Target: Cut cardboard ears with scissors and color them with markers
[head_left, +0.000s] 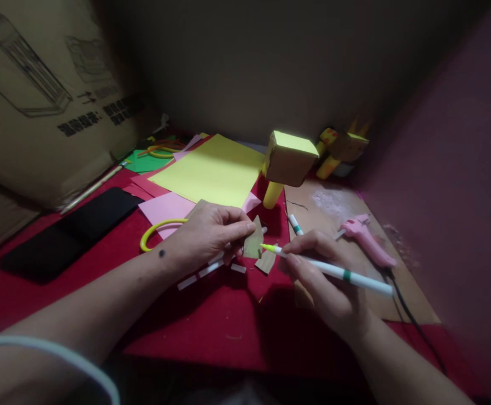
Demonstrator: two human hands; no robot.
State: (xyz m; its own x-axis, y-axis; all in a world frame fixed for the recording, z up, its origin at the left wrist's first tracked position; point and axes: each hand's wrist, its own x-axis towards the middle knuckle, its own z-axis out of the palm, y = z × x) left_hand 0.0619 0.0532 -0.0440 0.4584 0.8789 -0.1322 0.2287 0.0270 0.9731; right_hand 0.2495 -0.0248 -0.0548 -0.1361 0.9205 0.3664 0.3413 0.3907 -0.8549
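My left hand point(215, 230) pinches a small pointed cardboard piece point(253, 241) between thumb and fingers. In my right hand point(327, 275) is a white marker point(355, 277) with a green band, its yellow tip touching or almost touching the piece's right edge. Just below lies a second small cardboard scrap point(266, 262). Another white marker point(201, 274) lies partly under my left hand, beside a white cap point(239, 269). A further white and green marker part point(295, 224) rests above my right hand.
Yellow paper point(211, 171) overlaps pink sheets behind my left hand. A black phone point(72, 233) lies left. A cardboard box shape point(293, 160) stands behind on yellow legs. A pink glue gun point(367, 241) rests on a cardboard sheet point(410, 298) at right.
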